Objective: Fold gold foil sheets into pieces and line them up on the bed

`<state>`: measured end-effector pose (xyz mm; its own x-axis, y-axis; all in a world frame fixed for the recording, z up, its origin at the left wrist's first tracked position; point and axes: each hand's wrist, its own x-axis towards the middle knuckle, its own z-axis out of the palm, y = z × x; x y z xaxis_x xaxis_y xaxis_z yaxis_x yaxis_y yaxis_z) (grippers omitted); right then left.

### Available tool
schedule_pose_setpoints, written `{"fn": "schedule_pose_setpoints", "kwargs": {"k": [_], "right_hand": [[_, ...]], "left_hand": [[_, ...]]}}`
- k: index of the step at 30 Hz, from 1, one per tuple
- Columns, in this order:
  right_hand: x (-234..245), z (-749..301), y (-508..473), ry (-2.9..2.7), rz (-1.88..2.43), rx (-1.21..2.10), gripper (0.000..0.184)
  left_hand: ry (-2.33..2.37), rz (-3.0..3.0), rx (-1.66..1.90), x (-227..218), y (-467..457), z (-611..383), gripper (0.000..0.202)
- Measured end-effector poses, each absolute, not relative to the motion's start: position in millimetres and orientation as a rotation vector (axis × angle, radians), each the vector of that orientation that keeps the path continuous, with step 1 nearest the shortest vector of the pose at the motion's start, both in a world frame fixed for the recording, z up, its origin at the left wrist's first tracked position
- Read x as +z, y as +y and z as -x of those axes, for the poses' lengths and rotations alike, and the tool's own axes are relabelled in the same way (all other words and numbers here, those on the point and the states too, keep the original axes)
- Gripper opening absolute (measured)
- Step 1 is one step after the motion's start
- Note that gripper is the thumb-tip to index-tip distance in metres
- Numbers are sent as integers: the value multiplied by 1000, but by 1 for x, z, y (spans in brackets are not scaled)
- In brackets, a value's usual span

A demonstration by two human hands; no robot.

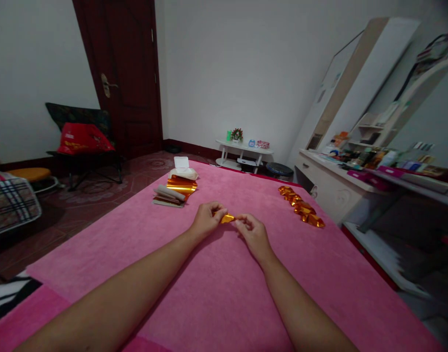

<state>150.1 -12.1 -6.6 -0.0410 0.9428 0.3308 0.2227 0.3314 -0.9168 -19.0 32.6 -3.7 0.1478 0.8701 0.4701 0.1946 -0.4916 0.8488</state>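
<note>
Both forearms reach out over a wide pink plush blanket (216, 293) that covers the flat surface in front of the person. Above the middle of the blanket, the two hands meet on a small, shiny gold-orange folded foil piece (227, 218).

The left hand (206, 218) is curled almost closed. Its thumb and forefinger pinch the left end of the foil piece, and its other fingers are tucked under. The right hand (251, 232) is also nearly closed, and its fingertips nip the right end of the same piece. The foil piece spans the short gap between the hands, just above the blanket. I cannot tell whether its underside touches the cloth.

Toward the blanket's far left corner lies a stack of gold foil sheets (182, 185), with some grey-backed sheets fanned out at its near-left side. A white wipes pack (183, 168) with its flap raised sits just behind the stack.

Along the blanket's far right edge runs a row of folded gold foil shapes (301, 206), set close together in a slanting line and well apart from the hands.

Beyond the blanket's far edge stands a low white table (244, 146). Beyond its far left corner is a dark wooden door (128, 73).
</note>
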Motion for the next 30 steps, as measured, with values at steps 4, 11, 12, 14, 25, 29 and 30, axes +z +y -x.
{"fn": "schedule_pose_setpoints", "kwargs": {"k": [4, 11, 12, 14, 25, 29, 30], "right_hand": [[-8, -152, -13, -1603, 1135, 743, 22], [-3, -151, -15, -1679, 1127, 633, 19], [-3, -151, -16, -1687, 1122, 615, 19], [-1, -150, -17, -1708, 1109, 564, 19], [3, -146, -19, -1681, 1062, 428, 18], [0, -147, -19, -1603, 1077, 535, 15], [0, -147, -19, -1570, 1084, 573, 15]], "left_hand": [[997, -1914, 1289, -3, 29, 15, 19], [919, -2488, 1005, 27, 20, 22, 16], [937, -2523, 981, 32, 18, 22, 17], [984, -2577, 931, 39, 17, 22, 17], [1139, -2601, 864, 51, 17, 25, 18], [1136, -2582, 855, 54, 19, 30, 18], [1142, -2570, 865, 53, 21, 33, 18]]}}
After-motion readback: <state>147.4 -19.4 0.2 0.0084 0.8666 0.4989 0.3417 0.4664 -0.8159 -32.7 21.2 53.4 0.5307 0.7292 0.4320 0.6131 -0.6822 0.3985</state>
